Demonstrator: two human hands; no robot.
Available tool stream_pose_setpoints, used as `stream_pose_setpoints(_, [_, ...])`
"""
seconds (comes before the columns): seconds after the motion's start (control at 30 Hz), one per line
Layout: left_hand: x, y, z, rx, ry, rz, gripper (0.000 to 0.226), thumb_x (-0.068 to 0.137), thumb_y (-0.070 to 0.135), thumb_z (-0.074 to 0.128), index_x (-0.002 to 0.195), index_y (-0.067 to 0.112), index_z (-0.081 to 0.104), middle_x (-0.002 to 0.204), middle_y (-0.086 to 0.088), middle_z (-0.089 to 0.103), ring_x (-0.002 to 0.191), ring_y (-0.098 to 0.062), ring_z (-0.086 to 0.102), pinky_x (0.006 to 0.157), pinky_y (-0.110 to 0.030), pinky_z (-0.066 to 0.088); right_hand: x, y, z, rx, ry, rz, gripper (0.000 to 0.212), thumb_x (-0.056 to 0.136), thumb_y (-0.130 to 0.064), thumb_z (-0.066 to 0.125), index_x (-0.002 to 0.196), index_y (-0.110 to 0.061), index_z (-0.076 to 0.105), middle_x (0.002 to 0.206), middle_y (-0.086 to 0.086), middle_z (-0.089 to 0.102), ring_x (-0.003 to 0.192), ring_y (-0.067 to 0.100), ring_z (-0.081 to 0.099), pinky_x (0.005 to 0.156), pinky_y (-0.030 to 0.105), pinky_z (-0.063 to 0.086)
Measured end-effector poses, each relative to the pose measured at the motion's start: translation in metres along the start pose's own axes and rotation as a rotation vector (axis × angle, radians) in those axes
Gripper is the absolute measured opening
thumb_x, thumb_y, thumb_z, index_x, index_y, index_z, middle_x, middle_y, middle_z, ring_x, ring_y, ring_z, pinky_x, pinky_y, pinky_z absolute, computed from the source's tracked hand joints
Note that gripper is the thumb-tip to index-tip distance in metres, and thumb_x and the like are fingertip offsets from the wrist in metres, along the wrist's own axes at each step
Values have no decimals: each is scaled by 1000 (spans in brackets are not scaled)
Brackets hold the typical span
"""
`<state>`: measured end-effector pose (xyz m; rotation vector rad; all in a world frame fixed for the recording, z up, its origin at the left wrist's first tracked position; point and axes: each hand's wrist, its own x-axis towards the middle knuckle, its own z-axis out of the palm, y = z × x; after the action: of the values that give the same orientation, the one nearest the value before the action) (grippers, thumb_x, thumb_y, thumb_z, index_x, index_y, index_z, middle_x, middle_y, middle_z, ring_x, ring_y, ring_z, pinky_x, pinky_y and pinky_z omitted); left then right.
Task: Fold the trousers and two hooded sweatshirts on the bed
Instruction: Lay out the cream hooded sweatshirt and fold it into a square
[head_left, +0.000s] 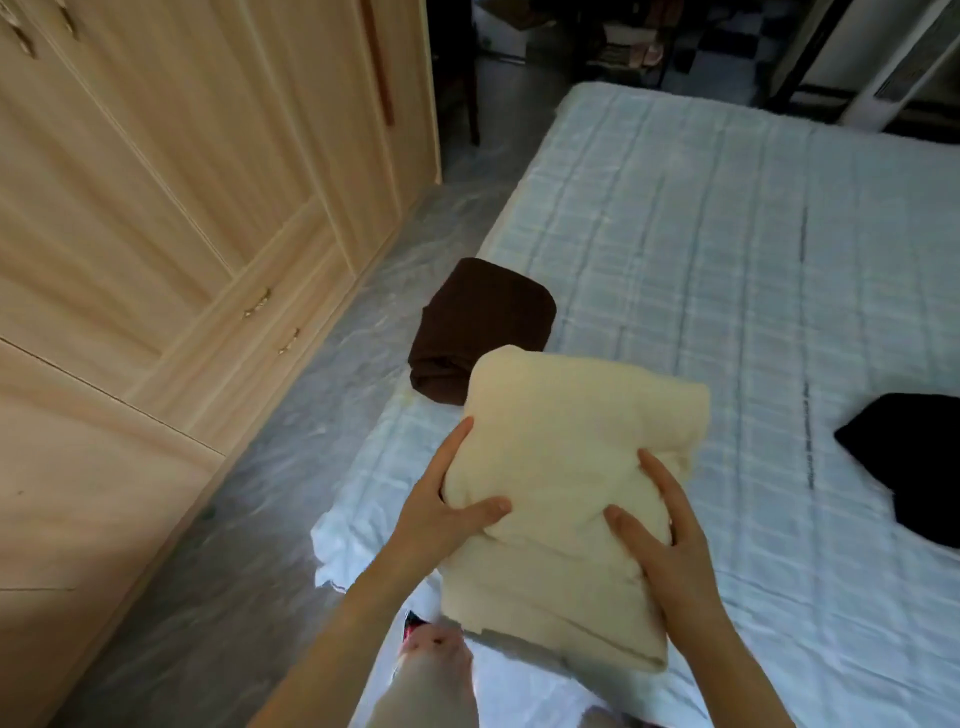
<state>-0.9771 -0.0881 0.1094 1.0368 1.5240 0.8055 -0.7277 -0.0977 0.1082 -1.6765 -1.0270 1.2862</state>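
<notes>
At the very bottom edge a blurred pale shape (436, 670) sits just left of the forearms; what it is cannot be told. Just beyond it both hands hold a cream garment (571, 467) folded into a thick, soft bundle over the near left part of the bed (727, 234). The left hand (447, 499) grips the bundle's left edge, with the thumb pressed across the top and the forefinger stretched along the side, while the other fingers are hidden beneath the cloth. The right hand (670, 530) holds the right side, thumb and forefinger spread on top and sinking into the fabric, the remaining fingers out of sight round the edge. Whether the bundle rests on the bed or is lifted off it cannot be told. Its far end covers the near corner of a brown garment (478, 327), which lies folded into a neat block at the bed's left edge. Well apart to the right, a black garment (914, 467) lies loose and unfolded, cut off by the right edge of the view. The bed carries a pale blue checked cover that runs far back. To the left, the floor (311, 415) shows under a shiny clear sheet, and beyond it stands a light wooden wardrobe (182, 182) with small metal handles.
</notes>
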Motion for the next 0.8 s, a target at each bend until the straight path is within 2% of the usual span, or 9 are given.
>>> stream_pose_setpoints(0.1, [24, -13, -52, 33, -28, -46, 96, 57, 54, 85, 136, 67, 32, 144, 27, 39, 126, -6, 47, 96, -25, 45, 6, 2, 58, 26, -21, 52, 63, 83, -25, 78, 129, -60, 52, 143, -11, 52, 124, 16, 54, 102, 45, 50])
stream_pose_setpoints(0.2, [52, -31, -95, 44, -58, -122, 97, 49, 58, 81, 133, 69, 34, 144, 27, 40, 127, -8, 47, 97, -27, 44, 18, 8, 111, 39, -9, 86, 64, 84, -22, 78, 132, -55, 52, 139, -14, 53, 119, 3, 54, 90, 21, 51])
stream_pose_setpoints(0.27, [72, -49, -112, 38, -80, -167, 95, 48, 57, 83, 129, 73, 34, 143, 24, 42, 126, -11, 49, 102, -35, 47, 32, 19, 137, 48, -25, 126, 64, 84, -21, 78, 133, -53, 51, 135, -17, 53, 114, -6, 53, 80, 10, 49])
stream_pose_setpoints(0.4, [114, -97, -133, 18, -91, -204, 94, 55, 44, 91, 127, 73, 37, 145, 23, 41, 128, -12, 49, 106, -40, 46, 67, 61, 179, 38, -58, 181, 67, 83, -23, 79, 135, -55, 50, 136, -27, 50, 123, 0, 52, 102, 29, 49])
stream_pose_setpoints(0.5, [147, -145, -138, 1, -88, -224, 92, 64, 28, 92, 127, 71, 40, 147, 23, 39, 132, -11, 46, 109, -40, 43, 99, 105, 207, 44, -93, 206, 70, 84, -19, 79, 137, -52, 48, 138, -30, 47, 126, -4, 50, 104, 25, 47])
stream_pose_setpoints(0.6, [171, -186, -139, 0, -76, -248, 92, 66, 19, 90, 124, 71, 41, 147, 23, 38, 132, -9, 44, 107, -31, 43, 119, 146, 233, 15, -126, 209, 75, 85, -11, 76, 139, -50, 41, 137, -35, 40, 124, -17, 42, 99, 11, 43])
stream_pose_setpoints(0.7, [179, -206, -137, -17, -79, -245, 89, 70, 14, 87, 124, 69, 41, 140, 33, 38, 124, 4, 46, 89, -8, 45, 127, 169, 244, -9, -137, 190, 74, 88, -8, 73, 140, -46, 36, 137, -35, 36, 114, -29, 41, 88, -1, 39])
stream_pose_setpoints(0.73, [178, -207, -136, 5, -83, -238, 89, 71, 15, 86, 125, 69, 39, 136, 38, 36, 122, 7, 46, 86, -5, 44, 128, 170, 242, -27, -139, 187, 74, 89, -7, 71, 141, -43, 34, 137, -33, 36, 112, -30, 42, 87, -2, 39])
stream_pose_setpoints(0.8, [175, -201, -135, 94, -96, -217, 90, 74, 17, 84, 129, 67, 33, 134, 44, 31, 123, 4, 44, 96, -11, 42, 124, 163, 238, -86, -159, 180, 74, 92, -10, 69, 142, -47, 30, 135, -33, 36, 111, -25, 46, 87, 1, 41])
